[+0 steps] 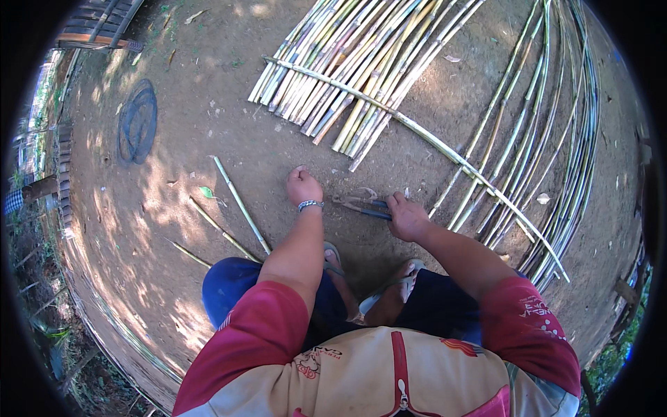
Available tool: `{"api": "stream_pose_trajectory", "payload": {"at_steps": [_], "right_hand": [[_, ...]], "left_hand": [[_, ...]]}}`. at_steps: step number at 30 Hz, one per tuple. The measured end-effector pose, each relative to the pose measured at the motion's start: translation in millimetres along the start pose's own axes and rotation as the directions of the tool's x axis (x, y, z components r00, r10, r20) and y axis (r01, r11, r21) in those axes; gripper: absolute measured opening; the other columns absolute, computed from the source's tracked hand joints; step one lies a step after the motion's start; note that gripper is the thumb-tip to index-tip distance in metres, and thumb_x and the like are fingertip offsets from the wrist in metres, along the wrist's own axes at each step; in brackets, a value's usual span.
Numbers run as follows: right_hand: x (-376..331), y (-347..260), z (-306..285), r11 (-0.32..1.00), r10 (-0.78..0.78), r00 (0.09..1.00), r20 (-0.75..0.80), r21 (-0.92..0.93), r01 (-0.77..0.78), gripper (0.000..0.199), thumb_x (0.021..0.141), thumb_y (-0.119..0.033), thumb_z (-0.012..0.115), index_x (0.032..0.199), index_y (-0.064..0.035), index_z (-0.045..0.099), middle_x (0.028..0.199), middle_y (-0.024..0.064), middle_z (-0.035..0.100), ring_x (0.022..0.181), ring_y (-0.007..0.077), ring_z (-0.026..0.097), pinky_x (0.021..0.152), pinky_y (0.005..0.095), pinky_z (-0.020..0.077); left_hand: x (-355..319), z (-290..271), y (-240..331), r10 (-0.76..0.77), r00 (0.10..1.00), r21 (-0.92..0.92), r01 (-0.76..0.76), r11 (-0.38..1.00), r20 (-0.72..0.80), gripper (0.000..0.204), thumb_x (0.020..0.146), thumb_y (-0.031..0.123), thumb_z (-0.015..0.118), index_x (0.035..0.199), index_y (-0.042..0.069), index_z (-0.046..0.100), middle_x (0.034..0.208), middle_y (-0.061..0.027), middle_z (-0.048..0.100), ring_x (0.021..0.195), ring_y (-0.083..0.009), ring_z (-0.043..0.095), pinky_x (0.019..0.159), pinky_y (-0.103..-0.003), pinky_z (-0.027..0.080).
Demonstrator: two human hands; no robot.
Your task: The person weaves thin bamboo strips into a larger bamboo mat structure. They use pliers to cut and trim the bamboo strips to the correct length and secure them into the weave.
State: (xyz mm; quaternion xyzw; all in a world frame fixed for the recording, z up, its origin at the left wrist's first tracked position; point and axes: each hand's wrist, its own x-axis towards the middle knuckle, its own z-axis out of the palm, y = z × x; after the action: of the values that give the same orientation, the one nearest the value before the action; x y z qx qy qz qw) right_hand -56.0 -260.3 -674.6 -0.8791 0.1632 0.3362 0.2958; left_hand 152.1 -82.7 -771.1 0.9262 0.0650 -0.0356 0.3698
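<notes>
Fingers (pixel 396 201) of the right hand (pixel 411 219) were bent around the handle ends of the pliers (pixel 374 209), and we judged this as a grip, although the undersides of the fingers were hidden from us. The left hand (pixel 305 187) was closed into a loose fist, with a bracelet (pixel 310 204) at its wrist; we could not tell if something small was inside it. Between the two hands, above the brown ground (pixel 208 271) and in front of the feet, we found the pliers. Their long axis went mostly from side to side, with the dark handles toward the right and the metal head toward the left, this head being a little farther from the body. So from the right fingers the tool extended to the left, and from the left fist its head was just beside, to the right and slightly nearer to the body. The right hand was the nearer one, because it touched the handles, while the left was apart from the metal by a small gap. Beyond both hands, we saw the row of cut canes (pixel 347 73), and one long cane (pixel 431 139) lay crosswise over their near part, slanting toward the right side.
</notes>
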Motion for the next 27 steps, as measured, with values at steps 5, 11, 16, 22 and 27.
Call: {"api": "stream_pose_trajectory", "payload": {"at_steps": [5,11,16,22,27], "right_hand": [[7,-10,-1,0.984,0.141,0.988,-0.069,0.117,-0.132,0.051,0.087,-0.016,0.063,0.133,-0.0019,0.048,0.131,0.0210,0.052,0.119,0.0400,0.060,0.100,0.0474,0.0516],[15,2,0,0.978,0.187,0.977,-0.107,0.117,-0.174,0.050,0.087,-0.016,0.063,0.133,-0.0024,0.049,0.132,0.0210,0.052,0.118,0.0400,0.061,0.099,0.0473,0.0518],[14,2,-7,0.978,0.191,0.977,-0.095,0.098,-0.182,0.052,0.086,-0.018,0.065,0.133,-0.0029,0.048,0.130,0.0217,0.053,0.116,0.0406,0.062,0.097,0.0477,0.0523],[17,7,13,0.969,0.208,0.970,-0.126,0.159,-0.188,0.057,0.087,-0.022,0.069,0.135,-0.0033,0.046,0.130,0.0223,0.052,0.114,0.0411,0.062,0.097,0.0486,0.0525],[19,-2,27,0.935,0.279,0.943,-0.182,0.277,-0.223,0.057,0.086,-0.020,0.069,0.136,-0.0036,0.046,0.130,0.0220,0.052,0.115,0.0406,0.062,0.099,0.0478,0.0517]], "left_hand": [[-11,0,-16,0.064,0.998,0.069,-0.064,0.996,-0.001,0.022,0.089,0.013,0.060,0.098,0.001,0.075,0.102,-0.0201,0.071,0.096,-0.0361,0.068,0.089,-0.045,0.053],[-6,4,-18,0.035,0.998,0.031,-0.037,0.999,0.046,0.023,0.089,0.016,0.062,0.100,0.002,0.076,0.106,-0.0205,0.071,0.098,-0.0368,0.068,0.090,-0.045,0.053],[-10,10,-2,0.047,0.990,0.068,-0.057,0.996,0.129,0.026,0.090,0.019,0.063,0.104,0.001,0.076,0.105,-0.0213,0.073,0.097,-0.0358,0.069,0.089,-0.043,0.054],[-18,20,14,0.134,0.971,0.117,-0.159,0.980,0.200,0.030,0.091,0.022,0.065,0.108,0.000,0.075,0.102,-0.0211,0.074,0.092,-0.0318,0.072,0.084,-0.039,0.055],[-10,29,-2,0.126,0.973,0.071,-0.142,0.987,0.194,0.030,0.092,0.022,0.064,0.108,0.000,0.075,0.104,-0.0215,0.074,0.093,-0.0322,0.072,0.084,-0.040,0.055]]}}
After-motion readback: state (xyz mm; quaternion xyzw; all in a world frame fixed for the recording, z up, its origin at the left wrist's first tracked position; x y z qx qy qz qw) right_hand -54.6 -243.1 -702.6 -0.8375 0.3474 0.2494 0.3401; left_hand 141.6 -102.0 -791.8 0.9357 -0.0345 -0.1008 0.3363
